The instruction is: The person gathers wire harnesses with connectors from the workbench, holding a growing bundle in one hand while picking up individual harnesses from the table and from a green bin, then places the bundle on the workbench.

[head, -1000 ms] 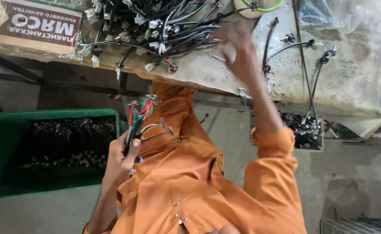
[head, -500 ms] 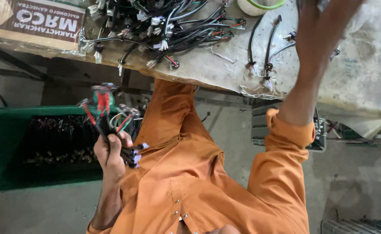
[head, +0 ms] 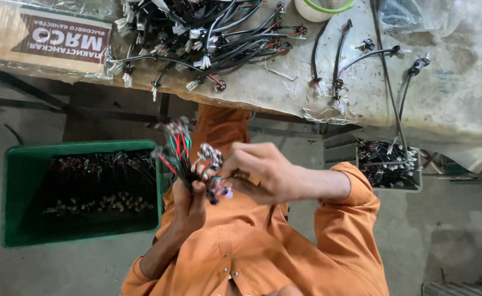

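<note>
Left hand [head: 190,200] closed around a bundle of wire harnesses [head: 183,156], held upright over the lap. Right hand [head: 257,171] pinching the bundle's connector ends, fingers narrowly curled. Beyond: green crate [head: 16,186] of harnesses on floor, more cables [head: 208,33] heaped on the surface [head: 449,104].

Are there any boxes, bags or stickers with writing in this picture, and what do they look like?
Cardboard box: far left on the table, flat, tan, under clear wrap.
Label: on that box, dark brown rectangle, white letters.
Plastic bag: table's far right corner, clear, crumpled.
No screens.
</note>
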Action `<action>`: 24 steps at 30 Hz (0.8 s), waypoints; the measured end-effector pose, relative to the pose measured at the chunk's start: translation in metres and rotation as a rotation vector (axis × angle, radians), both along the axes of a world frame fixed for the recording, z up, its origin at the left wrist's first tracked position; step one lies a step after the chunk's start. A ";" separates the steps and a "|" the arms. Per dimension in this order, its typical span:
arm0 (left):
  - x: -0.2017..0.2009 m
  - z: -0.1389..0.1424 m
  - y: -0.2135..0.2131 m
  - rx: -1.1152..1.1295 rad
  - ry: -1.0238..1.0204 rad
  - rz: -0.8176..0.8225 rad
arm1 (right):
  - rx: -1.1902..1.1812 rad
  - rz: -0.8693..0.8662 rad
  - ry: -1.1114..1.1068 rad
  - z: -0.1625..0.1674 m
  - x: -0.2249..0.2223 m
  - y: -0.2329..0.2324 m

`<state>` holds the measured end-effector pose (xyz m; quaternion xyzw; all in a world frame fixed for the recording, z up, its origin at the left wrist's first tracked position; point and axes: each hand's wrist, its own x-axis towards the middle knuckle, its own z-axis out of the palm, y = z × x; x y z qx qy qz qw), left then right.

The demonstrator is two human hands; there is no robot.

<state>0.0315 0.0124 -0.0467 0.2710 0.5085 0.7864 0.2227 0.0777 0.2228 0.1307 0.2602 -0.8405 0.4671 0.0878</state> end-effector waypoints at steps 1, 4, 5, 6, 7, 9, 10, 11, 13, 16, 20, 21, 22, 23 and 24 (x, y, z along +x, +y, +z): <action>-0.002 0.003 -0.001 -0.038 -0.120 0.025 | -0.044 0.026 -0.034 -0.002 -0.003 0.008; -0.013 0.014 -0.008 -0.198 -0.221 0.118 | 0.005 0.289 -0.325 -0.012 -0.013 0.031; -0.018 0.018 -0.011 -0.279 -0.079 0.164 | 0.039 0.290 -0.468 -0.019 -0.018 0.033; -0.024 0.020 -0.013 -0.356 0.066 0.212 | 0.079 0.293 -0.608 -0.026 -0.024 0.034; -0.028 0.020 -0.011 -0.393 0.069 0.189 | 0.123 0.303 -0.751 -0.033 -0.030 0.039; -0.034 0.018 -0.009 -0.466 0.076 0.137 | 0.015 0.390 -0.674 -0.040 -0.046 0.063; -0.037 0.016 -0.008 -0.422 0.046 0.139 | -0.033 0.424 -0.629 -0.042 -0.056 0.083; -0.038 0.013 -0.009 -0.377 0.017 0.138 | 0.060 0.196 -0.451 -0.043 -0.059 0.104; -0.040 0.006 -0.012 -0.306 -0.103 0.126 | 0.112 -0.474 -0.395 -0.055 -0.080 0.146; -0.037 -0.002 -0.022 -0.258 -0.290 0.101 | 0.833 -0.926 0.509 -0.076 -0.101 0.201; -0.038 -0.006 -0.025 -0.205 -0.266 0.118 | 0.748 -0.994 0.240 -0.086 -0.111 0.229; -0.039 -0.007 -0.023 -0.190 -0.272 0.139 | 0.647 -0.979 0.315 -0.079 -0.108 0.231; -0.040 -0.006 -0.022 -0.136 -0.253 0.177 | 0.548 -0.955 0.384 -0.071 -0.105 0.230; -0.041 -0.006 -0.021 -0.085 -0.238 0.217 | 0.452 -0.946 0.365 -0.060 -0.097 0.226; -0.042 -0.004 -0.020 -0.039 -0.218 0.253 | 0.354 -0.943 0.344 -0.046 -0.083 0.222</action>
